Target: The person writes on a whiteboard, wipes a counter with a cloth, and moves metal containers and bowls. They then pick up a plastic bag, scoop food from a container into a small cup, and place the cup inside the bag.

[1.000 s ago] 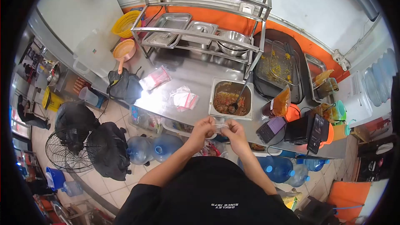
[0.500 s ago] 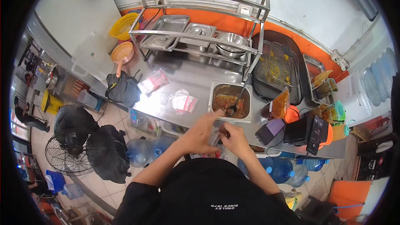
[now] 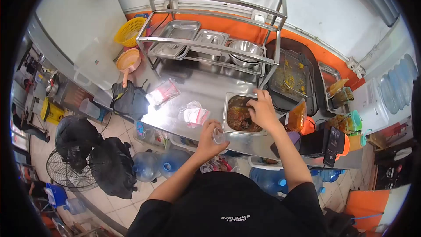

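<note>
My left hand (image 3: 209, 144) is closed around a small clear plastic cup (image 3: 218, 135), just in front of the counter's near edge. Over the right side of a deep steel pan (image 3: 225, 118) is my right hand (image 3: 264, 110), its fingers curled where the handle of a dark spoon stood. That spoon is now almost wholly hidden by the hand. Chunky reddish-brown food in sauce (image 3: 239, 118) covers the pan's bottom. Left of the pan, a pack of white and red plastic bags (image 3: 194, 114) lies on the counter.
A steel rack (image 3: 210, 41) stands behind, with steel trays and bowls (image 3: 245, 52). Right of the pan are a black tray (image 3: 291, 77), a bag of orange sauce (image 3: 297, 116) and a propped phone (image 3: 334, 145). Another bag pack (image 3: 163, 93) and a black bag (image 3: 129, 98) lie left.
My hands have moved apart from in front of the counter. The left now holds the cup upright in view; the right has gone forward to the spoon in the pan.
</note>
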### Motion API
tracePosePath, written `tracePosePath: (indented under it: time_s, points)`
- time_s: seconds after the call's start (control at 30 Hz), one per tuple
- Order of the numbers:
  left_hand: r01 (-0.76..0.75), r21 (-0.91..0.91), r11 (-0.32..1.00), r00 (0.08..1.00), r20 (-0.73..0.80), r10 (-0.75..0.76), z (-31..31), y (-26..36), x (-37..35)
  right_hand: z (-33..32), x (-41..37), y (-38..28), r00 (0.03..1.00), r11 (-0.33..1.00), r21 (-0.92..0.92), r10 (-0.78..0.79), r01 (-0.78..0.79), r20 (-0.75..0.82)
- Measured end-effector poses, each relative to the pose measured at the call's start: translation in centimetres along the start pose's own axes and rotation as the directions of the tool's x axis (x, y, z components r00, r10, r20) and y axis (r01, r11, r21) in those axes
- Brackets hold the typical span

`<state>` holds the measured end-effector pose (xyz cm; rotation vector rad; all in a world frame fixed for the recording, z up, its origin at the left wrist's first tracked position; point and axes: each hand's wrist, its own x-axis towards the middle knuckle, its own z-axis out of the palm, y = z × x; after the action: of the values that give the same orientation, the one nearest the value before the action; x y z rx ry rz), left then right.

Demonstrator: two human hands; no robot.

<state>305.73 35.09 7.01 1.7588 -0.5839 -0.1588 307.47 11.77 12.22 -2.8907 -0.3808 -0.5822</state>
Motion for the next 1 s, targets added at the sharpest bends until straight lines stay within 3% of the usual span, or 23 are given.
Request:
tracePosePath:
  time_s: [0.07,0.1,0.13,0.2,0.23,0.3,0.43,0.53,0.6,0.63,0.67,0.7,0.73,0.77,0.83,0.87,0.9,0.93,1.0]
  points:
    - [-0.094,0.120,0.988,0.978,-0.176,0.114,-0.2,0.6,0.3,-0.7,0.0,-2.3,0.975,0.864,0.463,0.222,-0.199,0.004]
    - [-0.140,0.142,0.980,0.966,-0.200,0.166,-0.3,0.7,0.5,-0.8,-0.5,-3.4,0.974,0.766,0.611,0.222,-0.198,0.036]
    - [-0.135,0.144,0.980,0.964,-0.208,0.163,-0.2,0.6,0.6,-2.4,-0.6,-5.6,0.981,0.765,0.617,0.181,-0.186,0.071]
    - [-0.151,0.260,0.954,0.939,-0.264,0.221,0.0,0.4,0.7,-2.9,-1.5,-8.8,0.994,0.820,0.572,0.074,-0.012,-0.085]
    - [-0.152,0.261,0.953,0.939,-0.264,0.222,-0.1,0.6,0.6,-2.3,-2.1,-9.9,0.993,0.821,0.571,0.075,-0.012,-0.086]
    - [-0.163,0.447,0.880,0.925,-0.240,0.293,-0.1,1.4,0.2,-0.9,-3.2,-11.2,0.983,0.769,0.635,0.164,-0.076,-0.081]
    - [-0.264,0.550,0.792,0.904,-0.144,0.402,0.3,1.1,-0.3,0.3,-4.7,-11.8,0.947,0.696,0.664,0.316,-0.273,0.059]
    - [-0.287,0.453,0.844,0.939,-0.043,0.342,-0.8,0.9,-0.2,-1.7,-4.9,-10.9,0.916,0.665,0.641,0.366,-0.383,0.167]
    - [0.060,0.026,0.998,0.973,-0.225,-0.053,-1.7,-1.1,-0.1,-2.3,-5.3,-9.9,0.895,0.607,0.676,0.405,-0.417,0.188]
    - [0.105,-0.187,0.977,0.973,-0.183,-0.140,-2.2,-1.5,0.1,-2.3,-5.5,-9.5,0.891,0.581,0.697,0.412,-0.420,0.193]
    - [0.107,-0.187,0.977,0.973,-0.183,-0.141,-1.9,-1.7,0.2,-2.4,-5.5,-9.3,0.887,0.554,0.718,0.417,-0.421,0.198]
    - [0.195,-0.472,0.860,0.962,-0.080,-0.262,-1.6,-1.9,0.2,-2.4,-5.5,-9.4,0.889,0.550,0.729,0.421,-0.408,0.180]
    - [0.278,-0.702,0.656,0.938,0.051,-0.343,-1.4,-1.7,0.3,-2.2,-5.6,-9.5,0.890,0.549,0.731,0.418,-0.406,0.181]
    - [0.277,-0.700,0.658,0.938,0.048,-0.344,-1.3,-1.6,0.1,-1.8,-5.8,-9.6,0.882,0.497,0.760,0.420,-0.419,0.212]
    - [0.223,-0.317,0.922,0.961,-0.087,-0.262,-0.8,-1.6,-0.5,-1.4,-6.3,-9.8,0.872,0.441,0.786,0.426,-0.433,0.242]
    - [0.185,-0.094,0.978,0.971,-0.133,-0.196,-0.5,-1.6,-0.7,-1.5,-6.6,-9.6,0.866,0.441,0.778,0.429,-0.447,0.255]
    - [0.031,0.071,0.997,0.932,-0.362,-0.003,-0.2,-3.0,-0.6,-1.5,-6.8,-9.4,0.861,0.441,0.770,0.432,-0.461,0.267]
    - [0.026,0.070,0.997,0.934,-0.357,0.001,-0.8,-2.5,-0.5,-1.5,-7.0,-9.0,0.860,0.442,0.770,0.438,-0.461,0.263]
    - [0.105,-0.163,0.981,0.911,-0.380,-0.160,-2.5,-0.1,-0.5,-1.4,-7.5,-8.1,0.853,0.474,0.728,0.423,-0.495,0.304]
